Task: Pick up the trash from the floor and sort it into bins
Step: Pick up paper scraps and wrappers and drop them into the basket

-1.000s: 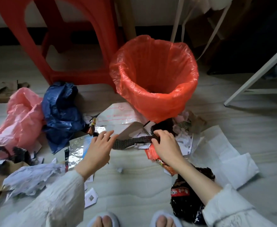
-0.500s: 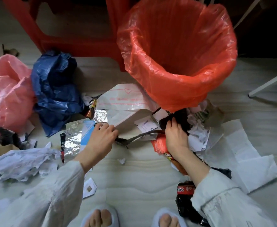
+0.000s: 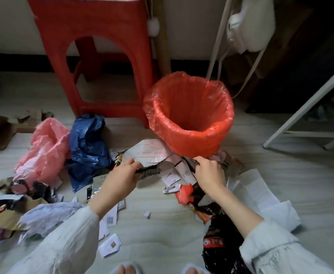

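Below bin (image 3: 189,139): hands (image 3: 122,176) (image 3: 209,175) pinch dark strip (image 3: 149,172).

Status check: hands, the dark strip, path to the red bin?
Left hand and right hand both grip the dark patterned strip. Strip just in front of red-lined bin. Bin mouth open; paper scraps beneath.

The bin (image 3: 188,123) stood on the floor (image 3: 280,175) ahead of me, a stool (image 3: 95,56) behind it to the left. Two crumpled bags (image 3: 87,143) lay left of the bin, paper scraps (image 3: 261,192) to its right, litter before it.
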